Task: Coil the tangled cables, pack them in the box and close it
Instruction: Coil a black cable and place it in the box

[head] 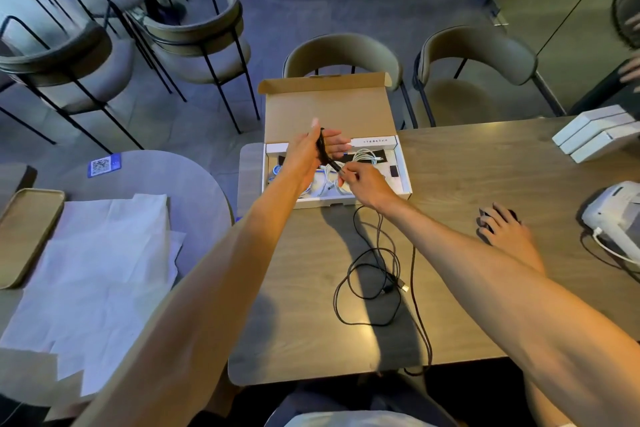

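1. Holding a wound bundle of the black cable (325, 155), the left hand (310, 154) clamps it with thumb against fingers above the open box (403, 177).
2. The right hand (363, 180), at 4 o'clock from the left, pinches the same cable just below the bundle with curled fingertips.
3. The rest of the cable drops past the box's front wall toward 6 o'clock and lies looped on the table (485, 184).
4. White cables (367, 154) lie inside the box; its lid (329, 111) stands up at 12 o'clock.
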